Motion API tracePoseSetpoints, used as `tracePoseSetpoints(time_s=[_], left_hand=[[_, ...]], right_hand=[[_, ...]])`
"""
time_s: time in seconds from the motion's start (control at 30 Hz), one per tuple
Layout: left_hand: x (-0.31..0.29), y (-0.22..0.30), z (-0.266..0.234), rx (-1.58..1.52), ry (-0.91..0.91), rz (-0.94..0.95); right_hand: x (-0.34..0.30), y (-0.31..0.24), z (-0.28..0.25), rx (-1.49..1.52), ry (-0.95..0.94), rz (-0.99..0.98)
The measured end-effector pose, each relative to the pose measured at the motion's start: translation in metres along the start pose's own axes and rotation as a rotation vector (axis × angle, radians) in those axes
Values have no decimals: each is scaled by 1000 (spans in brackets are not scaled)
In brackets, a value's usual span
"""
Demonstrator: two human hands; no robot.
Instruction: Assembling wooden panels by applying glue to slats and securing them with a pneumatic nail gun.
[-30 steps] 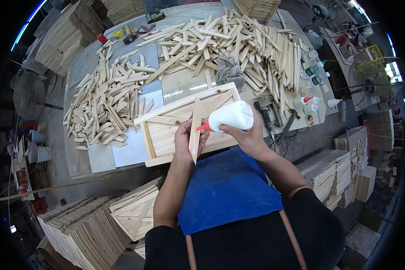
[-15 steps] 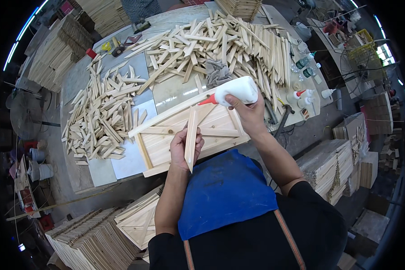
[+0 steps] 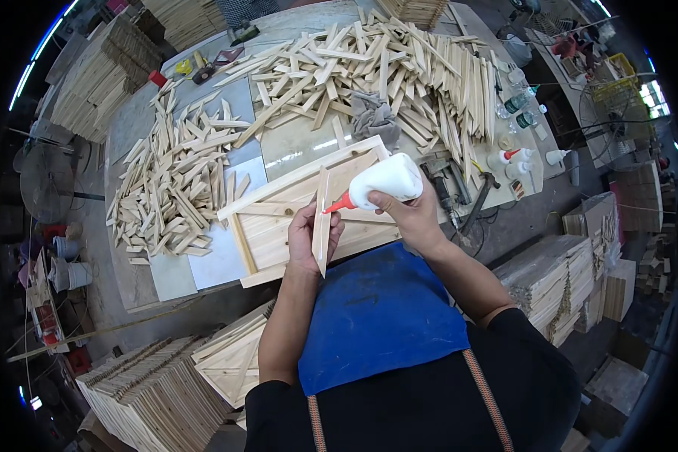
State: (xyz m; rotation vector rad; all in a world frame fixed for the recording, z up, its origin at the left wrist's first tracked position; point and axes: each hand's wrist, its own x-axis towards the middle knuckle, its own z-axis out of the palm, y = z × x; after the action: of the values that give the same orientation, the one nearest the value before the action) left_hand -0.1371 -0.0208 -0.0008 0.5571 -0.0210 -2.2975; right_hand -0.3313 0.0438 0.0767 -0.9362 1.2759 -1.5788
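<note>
Holding a narrow wooden slat (image 3: 322,218) upright on its long edge, the left hand (image 3: 306,239) has its fingers wrapped shut around the slat's lower half, just above a shallow wooden frame panel (image 3: 267,233) that lies flat on the tabletop (image 3: 294,147). The right hand (image 3: 408,215) is closed around a white glue bottle (image 3: 384,179), tipped sideways so that its red nozzle (image 3: 340,204) touches the slat's upper edge. This looks like the gluing step: a bead is being laid along the slat's narrow edge, and the nozzle sits near the middle of its length, so part of the edge probably remains to be covered. The next move would call for a steady squeeze while the nozzle tracks along the thin edge without slipping off, and for the left-hand grip to keep the slat from twisting. Loose slats lie in two heaps on the tabletop, one to the left (image 3: 177,177) and a larger one across the far side (image 3: 384,68), with a grey rag (image 3: 374,117) between the far heap and the panel. More glue bottles (image 3: 505,158) stand to the right, and finished panels (image 3: 158,392) are stacked on the floor at lower left.
</note>
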Motion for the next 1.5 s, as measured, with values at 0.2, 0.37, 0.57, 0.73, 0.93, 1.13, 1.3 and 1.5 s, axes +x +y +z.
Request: tracePoseSetpoints(time_s=[0.2, 0.37, 0.57, 0.73, 0.93, 1.13, 1.3, 1.5], left_hand=[[5, -3, 2, 17, 220, 42], [12, 2, -23, -12, 19, 6], [6, 17, -22, 20, -18, 92], [-42, 46, -7, 403, 171, 338], [-77, 62, -19, 2269, 326, 730], [-72, 42, -48, 2508, 277, 775], [-65, 25, -50, 2457, 326, 789], [-53, 12, -56, 2388, 467, 807]], right_hand=[[-24, 3, 7, -42, -103, 44], [-46, -8, 10, -108, -238, 24], [-20, 11, -28, 406, 177, 352], [28, 106, -150, 906, 359, 638], [19, 239, -230, 1062, 524, 885], [11, 297, -224, 1126, 537, 950], [9, 309, -238, 1204, 504, 955], [-20, 311, -241, 962, 611, 997]])
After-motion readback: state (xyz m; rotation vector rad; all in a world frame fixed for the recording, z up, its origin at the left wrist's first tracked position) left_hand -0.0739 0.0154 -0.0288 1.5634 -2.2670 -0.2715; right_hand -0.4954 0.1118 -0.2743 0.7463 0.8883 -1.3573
